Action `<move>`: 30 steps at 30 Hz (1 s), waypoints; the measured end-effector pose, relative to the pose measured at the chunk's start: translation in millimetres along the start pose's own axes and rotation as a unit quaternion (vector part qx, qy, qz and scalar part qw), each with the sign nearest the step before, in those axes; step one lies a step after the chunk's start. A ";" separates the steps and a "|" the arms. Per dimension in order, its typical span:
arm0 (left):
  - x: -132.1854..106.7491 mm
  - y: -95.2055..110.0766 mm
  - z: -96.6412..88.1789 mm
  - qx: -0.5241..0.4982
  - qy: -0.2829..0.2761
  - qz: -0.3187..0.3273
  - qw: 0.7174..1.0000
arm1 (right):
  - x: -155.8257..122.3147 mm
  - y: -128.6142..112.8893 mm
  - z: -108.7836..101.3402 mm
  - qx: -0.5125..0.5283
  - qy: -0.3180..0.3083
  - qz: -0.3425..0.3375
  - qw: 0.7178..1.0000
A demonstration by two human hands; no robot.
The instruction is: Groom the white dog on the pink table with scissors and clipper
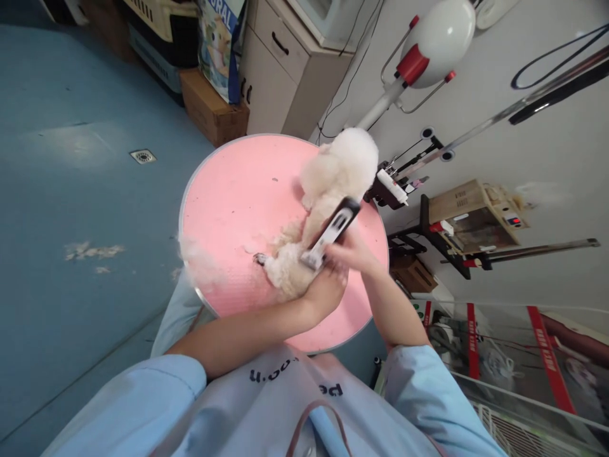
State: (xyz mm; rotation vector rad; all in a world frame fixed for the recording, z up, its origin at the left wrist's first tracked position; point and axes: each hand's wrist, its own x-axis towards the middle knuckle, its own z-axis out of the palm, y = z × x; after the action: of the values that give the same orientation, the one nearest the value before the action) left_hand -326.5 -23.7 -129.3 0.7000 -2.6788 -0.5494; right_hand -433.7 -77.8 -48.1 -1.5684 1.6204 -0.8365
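A fluffy cream-white dog (328, 181) is on a round pink grooming table (233, 184), its rounded head toward the far right edge. My right hand (354, 251) is closed around a black and white electric hair clipper (335, 228). The clipper's blade end rests against the coat near the dog's rear. Just below the blade, my left hand (330, 285) presses on the dog's hindquarters with its fingers curled round them, partly hidden. One dark-tipped paw (259, 259) sticks out to the left. Loose clipped fur (204, 260) lies at the table's left edge.
A white and red dryer head (435, 47) on a stand rises behind the table. Tools hang in a black holder (390, 190) by the right rim. A cardboard box (214, 105) and cabinet (280, 57) stand behind. Fur clumps (92, 252) lie on the blue floor.
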 end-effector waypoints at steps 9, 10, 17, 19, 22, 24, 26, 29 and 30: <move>-9.5 -2.0 -1.2 0.158 -0.006 0.130 0.979 | 25.5 34.6 -40.1 0.081 0.086 0.064 0.991; -10.3 -2.0 -0.2 0.157 -0.005 0.131 0.979 | 18.1 28.6 -30.4 0.074 0.063 0.056 0.994; -21.6 -1.3 8.4 0.139 0.004 0.144 0.980 | -2.2 11.0 -9.4 0.083 0.013 0.003 0.996; -29.3 -1.7 8.3 0.110 0.005 0.172 0.979 | 0.3 13.6 -11.7 0.074 0.090 -0.019 0.993; -50.6 -6.4 0.5 0.024 0.010 0.209 0.978 | -9.6 6.9 -1.9 0.044 0.025 -0.047 0.998; -72.9 -16.6 -9.9 -0.067 0.014 0.238 0.969 | -28.2 -1.5 11.1 0.030 -0.087 -0.061 0.994; -99.2 -35.4 -22.7 -0.175 0.020 0.274 0.946 | -52.3 -3.9 21.9 0.057 -0.154 -0.071 0.984; -127.0 -76.5 -42.4 -0.249 0.097 0.192 0.945 | -87.8 15.9 25.0 0.191 -0.058 -0.063 0.978; -128.0 -90.6 -48.1 -0.234 0.135 0.129 0.954 | -97.9 28.3 23.4 0.246 0.030 -0.052 0.968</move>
State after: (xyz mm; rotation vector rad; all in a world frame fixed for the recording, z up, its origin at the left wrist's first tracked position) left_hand -165.4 -43.8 -152.8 0.2604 -2.2153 -0.9004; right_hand -428.9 22.0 -78.8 -1.2871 1.2483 -1.2430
